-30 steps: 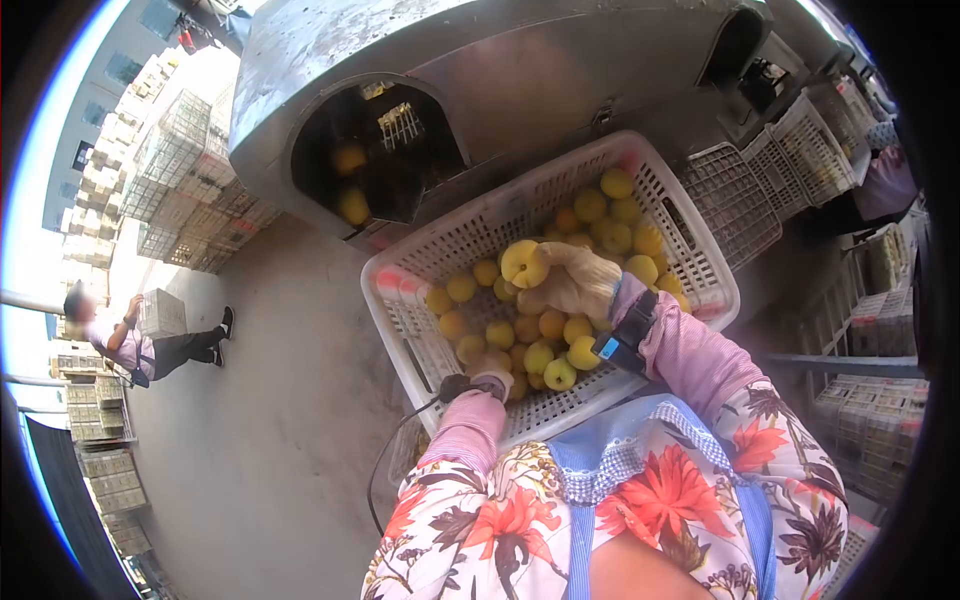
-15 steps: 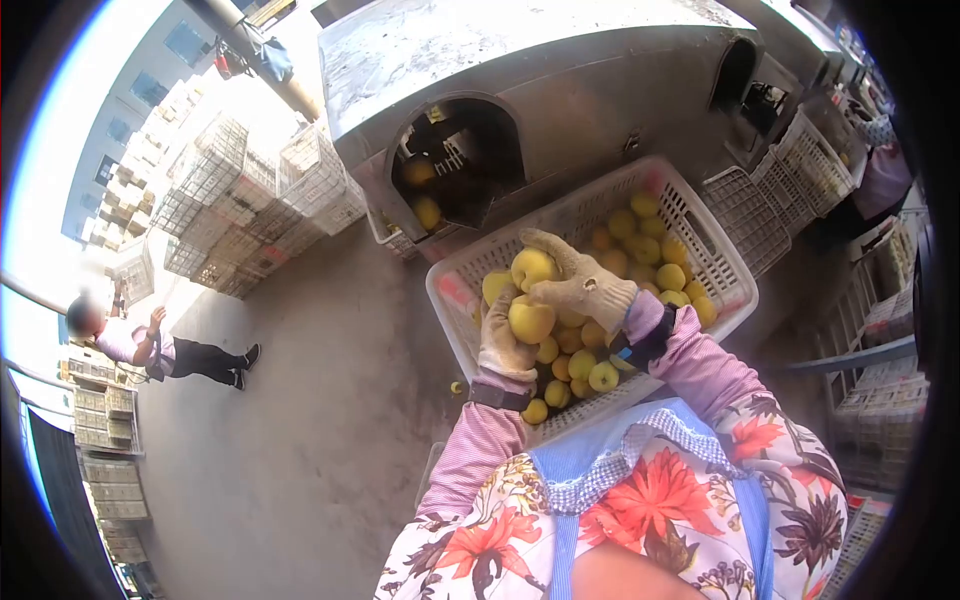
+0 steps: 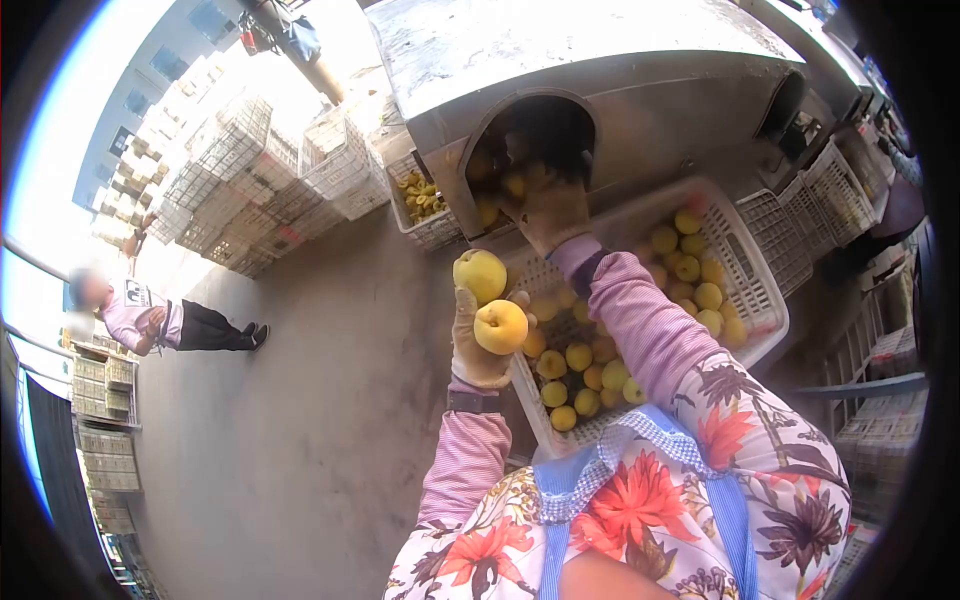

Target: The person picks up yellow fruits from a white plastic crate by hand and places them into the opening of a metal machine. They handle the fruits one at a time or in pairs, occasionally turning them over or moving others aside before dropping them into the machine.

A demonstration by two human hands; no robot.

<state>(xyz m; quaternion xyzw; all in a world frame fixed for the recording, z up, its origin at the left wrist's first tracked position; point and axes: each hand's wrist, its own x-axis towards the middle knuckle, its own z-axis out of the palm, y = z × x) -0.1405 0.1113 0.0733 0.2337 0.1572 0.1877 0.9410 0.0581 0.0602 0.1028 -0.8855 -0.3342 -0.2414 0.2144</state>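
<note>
My left hand [image 3: 478,345], in a worn pale glove, holds two yellow peaches; one peach [image 3: 500,327] rests against the fingers and another peach [image 3: 480,276] sits above it. My right hand [image 3: 552,205], gloved too, reaches into the arched opening [image 3: 530,130] of a metal machine. Its fingers are blurred in the shade, close to some yellow fruit [image 3: 487,212] inside, and I cannot tell whether they grip any. Below my right arm stands a white plastic crate [image 3: 752,270] with many yellow peaches [image 3: 590,378] in it.
A smaller crate [image 3: 432,232] of yellow fruit pieces stands left of the machine [image 3: 640,110]. Stacked white crates [image 3: 235,180] rise at the far left. A person [image 3: 145,315] in a pink top stands on the concrete floor [image 3: 320,400]. More crates [image 3: 800,215] are at the right.
My right hand has left the peaches at my left hand and moved up into the machine's opening. My left hand, holding two peaches, has shifted left, just outside the crate.
</note>
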